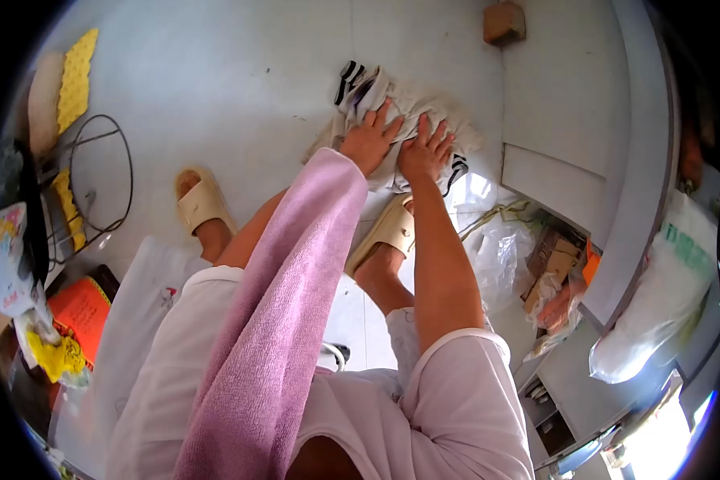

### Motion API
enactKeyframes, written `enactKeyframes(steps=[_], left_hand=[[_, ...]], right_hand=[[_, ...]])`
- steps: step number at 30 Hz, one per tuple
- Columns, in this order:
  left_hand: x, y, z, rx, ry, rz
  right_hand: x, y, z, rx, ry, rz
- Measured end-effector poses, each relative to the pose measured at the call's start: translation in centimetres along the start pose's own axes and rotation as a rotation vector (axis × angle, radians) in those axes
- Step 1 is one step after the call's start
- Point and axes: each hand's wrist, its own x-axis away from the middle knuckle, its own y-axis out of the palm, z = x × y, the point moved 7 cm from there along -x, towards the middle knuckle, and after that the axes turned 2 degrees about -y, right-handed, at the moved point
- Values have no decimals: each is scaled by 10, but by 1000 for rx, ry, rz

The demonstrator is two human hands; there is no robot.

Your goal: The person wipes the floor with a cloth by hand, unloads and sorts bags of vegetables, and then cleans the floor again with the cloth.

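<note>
Both hands press down on a crumpled beige cloth [448, 112] with black-and-white striped edges, lying on the tiled floor [240, 104]. My left hand [368, 142] rests on its left part with the fingers spread. Close beside it, my right hand [425, 152] lies on the cloth's middle, its fingers also apart. A pink towel [272, 320] hangs down in front of my body and covers most of my left forearm. Beige slippers [202, 200] are on my feet, one of them just below the cloth.
A round black wire rack [128, 172] stands at the left near yellow foam pieces [78, 80]. A brick [504, 24] lies at the top right beside a pale cabinet [568, 120]. Clear plastic bags [500, 260] and cardboard sit at the right.
</note>
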Motion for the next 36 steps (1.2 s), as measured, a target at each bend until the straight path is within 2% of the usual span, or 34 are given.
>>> enactKeyframes(steps=[3,4,7,9,11,13,14,15,18,21,23,25,29,31,34,36], left_hand=[[44,5,-18,-120,-55,-51],[65,3,-24,-189,-76,-110],[130,3,-39,-246,-155,-104],[177,7,-45,-290,-225,-160],[219,15,-54,-241,-255,-183],[252,45,-65,-248,-264,-205],[264,34,-61,-129,-295,-75],[273,30,-59,-109,-300,-55],[269,10,-48,-135,-254,-114],[241,-18,-27,-201,-173,-193],[215,-42,-4,-265,-97,-265],[188,-72,17,-341,-22,-335],[140,-131,35,-517,90,-506],[121,-153,30,-581,128,-590],[99,-177,4,-623,175,-707],[94,-184,-27,-576,185,-704]], right_hand=[[39,16,-30,36,-33,-73],[59,21,-42,33,-79,-85],[115,49,-68,144,-250,-42],[162,57,-84,10,-326,-82],[209,85,-91,-89,-439,89],[252,94,-95,-186,-413,53],[270,99,-94,-265,-452,107],[283,106,-91,-344,-483,161],[298,106,-82,-471,-483,105],[266,99,-77,-572,-550,178],[248,70,-78,-717,-532,211],[226,43,-87,-635,-405,-3],[208,-55,-122,-752,-473,-83],[187,-76,-135,-738,-603,176],[181,-111,-154,-838,-565,123],[177,-114,-169,-766,-655,161]])
